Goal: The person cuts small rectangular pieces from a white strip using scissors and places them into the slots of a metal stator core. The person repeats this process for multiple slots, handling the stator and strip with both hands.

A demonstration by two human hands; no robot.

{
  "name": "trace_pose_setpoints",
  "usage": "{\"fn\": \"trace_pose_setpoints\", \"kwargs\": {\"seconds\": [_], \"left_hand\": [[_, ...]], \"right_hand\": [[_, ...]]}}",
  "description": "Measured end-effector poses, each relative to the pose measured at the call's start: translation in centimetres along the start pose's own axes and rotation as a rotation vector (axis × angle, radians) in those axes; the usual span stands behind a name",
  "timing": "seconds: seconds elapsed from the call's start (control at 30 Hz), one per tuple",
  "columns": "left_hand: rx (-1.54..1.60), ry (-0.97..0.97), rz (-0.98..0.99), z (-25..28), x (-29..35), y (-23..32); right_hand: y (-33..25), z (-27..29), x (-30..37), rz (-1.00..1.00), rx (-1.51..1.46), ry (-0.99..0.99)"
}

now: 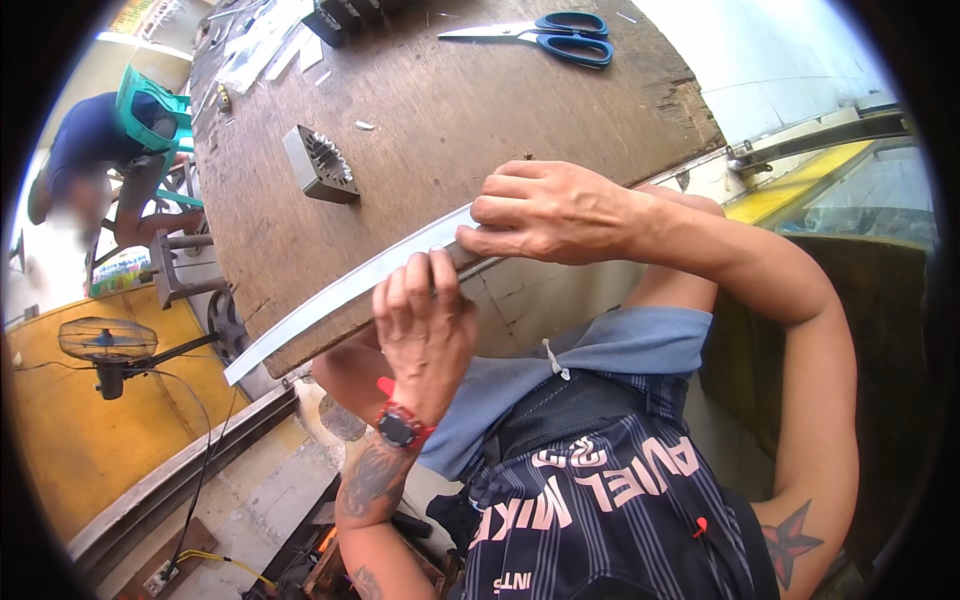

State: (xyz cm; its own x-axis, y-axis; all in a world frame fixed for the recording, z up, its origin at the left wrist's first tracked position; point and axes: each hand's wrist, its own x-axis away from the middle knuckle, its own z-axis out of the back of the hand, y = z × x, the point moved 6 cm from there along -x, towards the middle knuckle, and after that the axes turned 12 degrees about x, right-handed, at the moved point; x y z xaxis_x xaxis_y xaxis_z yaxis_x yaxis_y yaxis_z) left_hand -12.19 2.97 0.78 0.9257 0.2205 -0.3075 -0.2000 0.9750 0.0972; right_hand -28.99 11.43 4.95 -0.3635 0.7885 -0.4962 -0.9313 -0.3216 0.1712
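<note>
A long, thin white strip [340, 285] lies along the table's near edge, its left end jutting past the corner. My left hand [425, 325], with a red-banded watch on the wrist, has its bent fingers pressed on the strip's middle; its thumb is hidden. Further right, the curled fingers of my right hand [545, 212] close on the strip's other end, which they cover. A grey metal block [306, 166] with a jagged row of small light pieces along its side stands just beyond the strip.
On the wooden table [430, 130] lie blue-handled scissors [545, 36], a dark slotted block [345, 15] and white scraps [265, 50]. A small black fan [108, 345] stands left of the table. Another person [95, 150] bends beside a green chair [135, 100].
</note>
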Motion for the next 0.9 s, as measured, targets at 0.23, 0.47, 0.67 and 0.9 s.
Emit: {"fn": "trace_pose_setpoints", "kwargs": {"seconds": [0.23, 0.47, 0.67, 0.9], "left_hand": [[0.032, 0.085, -0.052, 0.3, -1.3, 0.4], [0.139, 0.115, -0.053, -1.0, -2.2, 2.3], [0.046, 0.062, -0.038, -0.6, -2.3, 1.8], [0.046, 0.116, 0.095, 0.8, 0.1, -2.1]], "right_hand": [[1.0, 1.1, 1.3, -0.007, 0.075, 0.039], [1.7, 1.3, 2.4, -0.023, 0.044, 0.000], [1.8, 0.7, 3.4, -0.033, 0.012, -0.090], [2.9, 1.1, 5.4, -0.210, -0.055, -0.072]]}}
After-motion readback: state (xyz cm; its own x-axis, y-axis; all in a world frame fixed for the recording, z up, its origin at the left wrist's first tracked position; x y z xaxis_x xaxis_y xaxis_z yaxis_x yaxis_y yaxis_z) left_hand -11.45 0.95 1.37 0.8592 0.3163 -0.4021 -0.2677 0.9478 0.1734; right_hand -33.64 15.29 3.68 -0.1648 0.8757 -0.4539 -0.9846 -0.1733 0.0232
